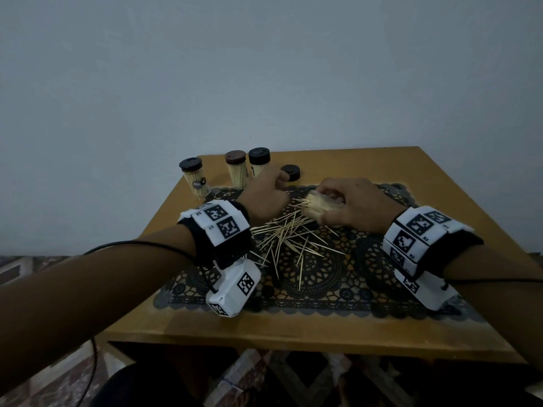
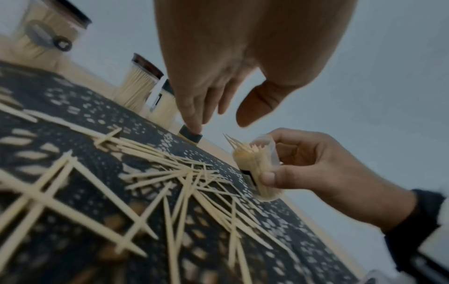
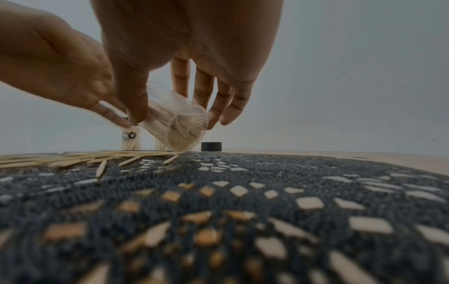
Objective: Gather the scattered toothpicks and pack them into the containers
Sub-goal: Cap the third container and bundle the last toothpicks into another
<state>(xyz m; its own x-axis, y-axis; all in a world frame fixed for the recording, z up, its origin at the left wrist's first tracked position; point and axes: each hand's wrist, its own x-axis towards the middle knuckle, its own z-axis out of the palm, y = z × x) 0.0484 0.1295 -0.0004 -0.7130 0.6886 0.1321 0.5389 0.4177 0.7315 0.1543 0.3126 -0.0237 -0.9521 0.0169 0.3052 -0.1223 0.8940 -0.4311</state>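
The right hand holds a clear plastic container, tilted and w/o lid, thumb and fingers curled round it; it is nearly full of toothpicks, tips sticking out. The left hand is above the mat w/ relaxed fingers, holding nothing. Loose toothpicks lie scattered on the black lace mat, between both hands. Three closed containers stand at the table's far edge, and a black lid lies beside them.

Your far-left edge: three capped jars and a loose lid block passage. Mat centre: toothpicks scattered. Right of the mat: open tabletop.
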